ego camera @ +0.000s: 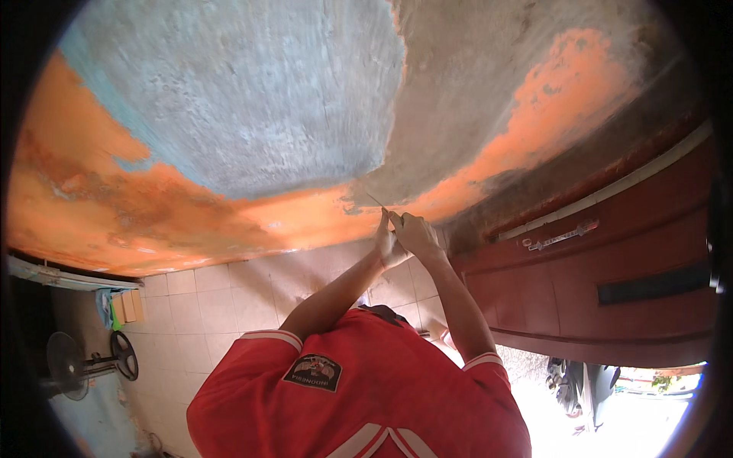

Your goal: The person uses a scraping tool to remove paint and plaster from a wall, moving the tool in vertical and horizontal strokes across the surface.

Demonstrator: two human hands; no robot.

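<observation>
My right hand [418, 233] is closed around a thin-bladed tool [375, 200], seen almost edge-on, perhaps a scraper or putty knife. Its handle is hidden in the fingers. My left hand [390, 249] is right beside it, with its fingertips at the base of the blade; whether they grip it is unclear. The blade points up and left, close to a wall [292, 214] of worn orange paint. Grey plaster [441, 126] covers the wall's right part, and a paler blue-grey patch [269, 97] spreads over the upper middle.
A dark red door [515, 286] with a metal handle [564, 236] stands at right, beside a bright doorway with a parked motorbike [578, 389]. Light tiles [252, 297] cover the floor. A fan [69, 366] and cardboard boxes [130, 306] are at left.
</observation>
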